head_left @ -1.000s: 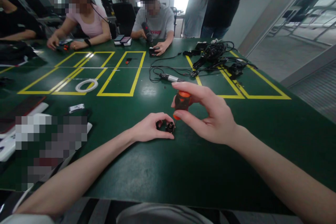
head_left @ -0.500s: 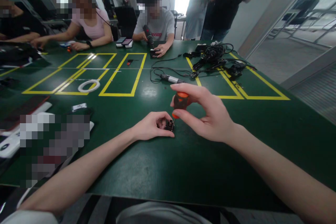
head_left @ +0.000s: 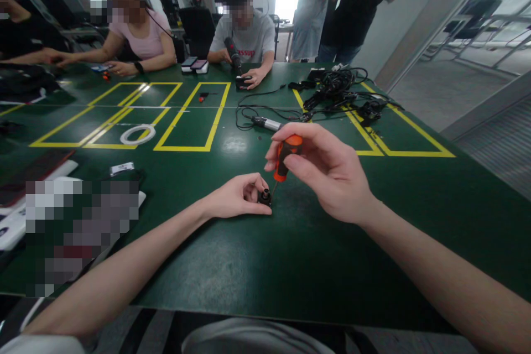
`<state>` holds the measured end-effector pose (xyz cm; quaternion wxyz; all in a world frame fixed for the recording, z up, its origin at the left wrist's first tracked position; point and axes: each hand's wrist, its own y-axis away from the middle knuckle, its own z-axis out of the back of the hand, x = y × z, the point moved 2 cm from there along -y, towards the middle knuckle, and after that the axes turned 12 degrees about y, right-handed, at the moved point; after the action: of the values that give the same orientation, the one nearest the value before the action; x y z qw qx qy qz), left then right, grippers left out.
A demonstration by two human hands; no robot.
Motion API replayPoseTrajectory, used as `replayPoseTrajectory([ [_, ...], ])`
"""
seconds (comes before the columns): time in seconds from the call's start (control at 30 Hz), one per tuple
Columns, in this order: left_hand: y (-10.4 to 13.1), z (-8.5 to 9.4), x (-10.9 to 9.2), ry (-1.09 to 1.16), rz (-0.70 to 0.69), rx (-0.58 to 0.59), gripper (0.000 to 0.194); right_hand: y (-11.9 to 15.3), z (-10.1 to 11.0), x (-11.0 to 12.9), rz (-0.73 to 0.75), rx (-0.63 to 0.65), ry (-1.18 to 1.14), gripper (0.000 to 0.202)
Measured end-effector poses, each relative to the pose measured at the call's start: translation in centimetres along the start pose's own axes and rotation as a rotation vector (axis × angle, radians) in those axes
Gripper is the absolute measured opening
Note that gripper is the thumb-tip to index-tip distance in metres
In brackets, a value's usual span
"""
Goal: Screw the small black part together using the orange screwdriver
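My right hand grips an orange and black screwdriver by its short handle, its thin shaft slanting down to the left. Between the thumb and fingers of my left hand is a small black part with a round metal post, held on or just above the green table. The screwdriver's tip comes down at the right side of this part; whether it touches cannot be made out. My left fingers partly cover the part.
Beyond my hands lie a silver and black electric screwdriver and tangled black cables. A white ring and a small white packet lie to the left. Across the table a person holds a power tool.
My right thumb and fingers have shifted their grip, and the screwdriver handle now leans with its shaft in sight. My left hand still holds the small black part; the view has moved slightly.
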<state>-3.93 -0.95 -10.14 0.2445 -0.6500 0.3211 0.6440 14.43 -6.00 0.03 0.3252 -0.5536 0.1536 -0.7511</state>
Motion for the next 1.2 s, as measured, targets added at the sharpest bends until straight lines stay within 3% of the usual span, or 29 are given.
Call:
replayPoseTrajectory([
  [0.13,-0.2,1.2,0.0,0.126,0.127,0.095,0.045,-0.1,-0.8,-0.1,-0.113,0.01,-0.36,0.011],
  [0.27,-0.5,1.8,0.1,0.176,0.201,0.136,0.051,0.0,-1.5,0.2,-0.156,0.009,-0.491,0.021],
  [0.47,-0.5,2.2,0.0,0.193,0.192,0.164,0.047,0.1,-1.8,0.3,-0.13,0.016,-0.521,0.026],
  [0.57,-0.5,2.2,-0.2,0.179,0.178,0.203,0.042,-0.2,-1.7,0.3,-0.171,0.026,-0.468,0.038],
  [0.73,-0.5,2.1,-0.2,0.201,0.141,0.152,0.062,-0.2,-1.9,0.5,-0.24,0.017,-0.472,0.046],
  [0.93,-0.7,2.1,0.2,0.175,0.163,0.137,0.045,-0.2,-2.1,0.7,-0.176,0.024,-0.532,0.029],
  [1.1,-0.6,2.3,0.1,0.174,0.159,0.169,0.042,-0.3,-1.9,0.6,-0.162,0.056,-0.511,0.05],
  [1.2,-0.5,2.2,0.1,0.164,0.142,0.176,0.04,0.0,-1.8,0.6,-0.183,0.075,-0.547,0.048],
])
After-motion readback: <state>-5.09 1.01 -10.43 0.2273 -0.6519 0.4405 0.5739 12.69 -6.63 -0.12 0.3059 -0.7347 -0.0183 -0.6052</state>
